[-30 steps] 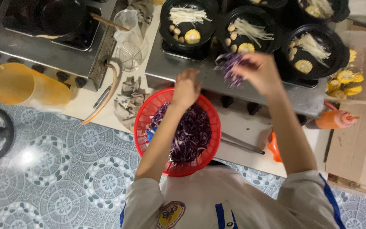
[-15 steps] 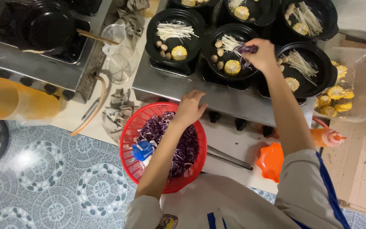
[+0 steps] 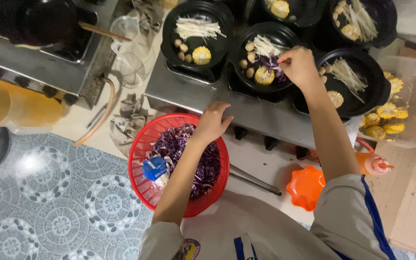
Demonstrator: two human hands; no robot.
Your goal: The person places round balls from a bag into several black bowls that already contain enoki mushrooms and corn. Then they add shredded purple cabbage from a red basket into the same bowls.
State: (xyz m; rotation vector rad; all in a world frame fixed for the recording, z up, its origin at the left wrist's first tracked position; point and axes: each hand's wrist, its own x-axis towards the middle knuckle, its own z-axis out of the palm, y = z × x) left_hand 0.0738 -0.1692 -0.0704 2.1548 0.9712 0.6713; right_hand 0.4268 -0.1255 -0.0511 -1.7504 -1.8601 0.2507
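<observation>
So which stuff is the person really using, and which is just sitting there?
In use:
right hand, putting purple cabbage in the middle black pot
left hand, over the red basket of cabbage

Just lying about:
orange star dish
tongs
orange jug
wire strainer
tub of corn

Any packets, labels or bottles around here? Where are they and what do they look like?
Small blue packet: lies in the red basket on the shredded purple cabbage, squarish, with white marks.
Orange squeeze bottle: lies at the right, below the stove edge, red nozzle.
Round emblem: on the white shirt, bottom edge.
</observation>
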